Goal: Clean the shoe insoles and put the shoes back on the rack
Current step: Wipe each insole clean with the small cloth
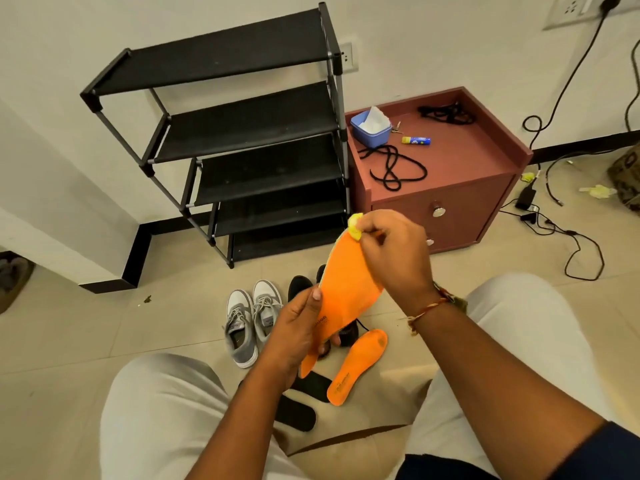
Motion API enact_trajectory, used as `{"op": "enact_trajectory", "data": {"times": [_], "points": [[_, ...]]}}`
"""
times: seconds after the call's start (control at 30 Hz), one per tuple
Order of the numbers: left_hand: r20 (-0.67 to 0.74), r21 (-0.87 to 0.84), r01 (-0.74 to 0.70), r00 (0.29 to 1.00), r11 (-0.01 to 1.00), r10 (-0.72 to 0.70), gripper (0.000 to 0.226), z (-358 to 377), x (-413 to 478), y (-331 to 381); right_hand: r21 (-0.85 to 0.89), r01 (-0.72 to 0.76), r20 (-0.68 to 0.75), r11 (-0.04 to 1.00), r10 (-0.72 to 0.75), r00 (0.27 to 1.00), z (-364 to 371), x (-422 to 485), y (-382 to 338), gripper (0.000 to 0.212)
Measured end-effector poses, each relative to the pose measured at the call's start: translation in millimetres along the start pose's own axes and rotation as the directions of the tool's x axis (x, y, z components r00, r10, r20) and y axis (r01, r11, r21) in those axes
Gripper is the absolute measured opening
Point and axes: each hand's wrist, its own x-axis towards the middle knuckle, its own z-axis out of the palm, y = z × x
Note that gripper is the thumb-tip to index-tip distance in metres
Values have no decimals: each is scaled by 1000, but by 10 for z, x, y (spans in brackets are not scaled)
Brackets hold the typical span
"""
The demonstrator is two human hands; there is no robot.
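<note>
— The tiled floor [69, 341]: what's on it?
— A black shoe rack [242, 123] beyond my right hand [391, 251], and grey sneakers [249, 323] left of my left hand [294, 334].
— And the insole?
— My left hand grips the orange insole [346, 289] near its heel. My right hand pinches a yellow wipe [355, 226] against its toe.

- Reddish-brown cabinet [467, 157] against the wall, with a round knob on its drawer.
- On its top: blue tub [369, 132] holding white paper, black cord [394, 168], blue-yellow tube [416, 140].
- Black charger [525, 195] with cables on the floor.
</note>
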Motion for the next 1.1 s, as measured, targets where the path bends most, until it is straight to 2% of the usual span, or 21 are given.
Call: {"op": "enact_trajectory", "data": {"times": [0.1,0.23,0.33,0.4,0.47,0.53,0.63,0.73,0.77,0.8,0.83,0.9,1.0,1.1], "points": [[-86,-84,-16,996,996,8,35,-22,16,25,87,77,126,993,-87,988,93,-116,-125,17],[-155,-125,-44,988,991,24,30,-72,1,54,149,131,307,980,-172,936,135,-164,-163,16],[-143,-154,-42,989,987,19,28,-91,-21,58,83,65,168,994,-78,983,97,-25,22,11],[-140,-195,-38,990,980,11,36,-104,-18,63,54,-26,64,998,23,998,41,53,144,10],[-151,-242,-47,988,969,10,43,-115,2,67,74,-46,72,996,41,997,31,29,145,10],[-173,-297,-69,985,953,17,40,-124,35,82,105,4,179,994,-23,984,72,-77,15,10],[-232,-359,-127,972,925,43,39,-157,78,95,163,110,403,981,-168,900,176,-284,-213,11],[-281,-407,-125,960,905,6,43,-211,83,82,189,177,654,966,-258,711,284,-449,-327,10],[-287,-414,-114,958,903,-10,45,-216,77,81,184,198,700,963,-269,662,315,-481,-342,10],[-289,-409,-106,957,906,-19,46,-218,69,73,174,229,711,958,-283,643,342,-492,-347,10],[-283,-401,-100,959,911,-19,46,-205,58,73,156,266,693,951,-297,657,354,-479,-344,11],[-241,-364,-83,970,928,-8,45,-165,46,65,102,310,585,945,-309,750,349,-387,-281,12],[-137,-315,-38,990,948,-6,44,-112,38,44,26,221,362,975,-215,907,269,-216,-95,14],[-101,-320,-19,995,947,-14,44,-98,40,30,0,167,240,986,-162,957,217,-184,4,11]]}}
